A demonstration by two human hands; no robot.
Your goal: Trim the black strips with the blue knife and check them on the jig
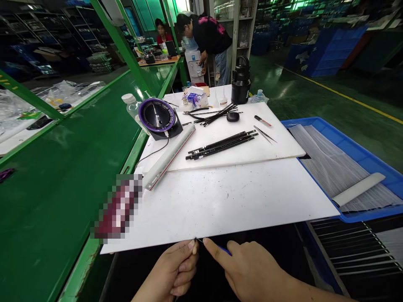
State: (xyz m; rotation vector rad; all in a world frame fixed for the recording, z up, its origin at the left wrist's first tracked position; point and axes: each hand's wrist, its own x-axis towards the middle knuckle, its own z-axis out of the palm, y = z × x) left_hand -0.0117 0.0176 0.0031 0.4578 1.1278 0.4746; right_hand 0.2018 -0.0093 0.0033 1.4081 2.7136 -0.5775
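Both my hands are low, just below the near edge of a white board [220, 201]. My left hand [174, 270] is closed, its thumb and forefinger pinching the end of a thin dark strip [197, 240]. My right hand [248, 268] is closed too, forefinger stretched toward that strip, with a small blue object [225, 251] showing under the fingers. What the blue object is I cannot make out. A bundle of black strips [222, 144] lies further back on a second white board.
A purple-rimmed round device [157, 115], a long white bar [170, 157], tweezers [265, 134], a black jug [241, 80] and small bottles sit on the far board. A blue tray [371, 161] of grey sheets is at right, a green conveyor [63, 176] at left. Two people stand at the back.
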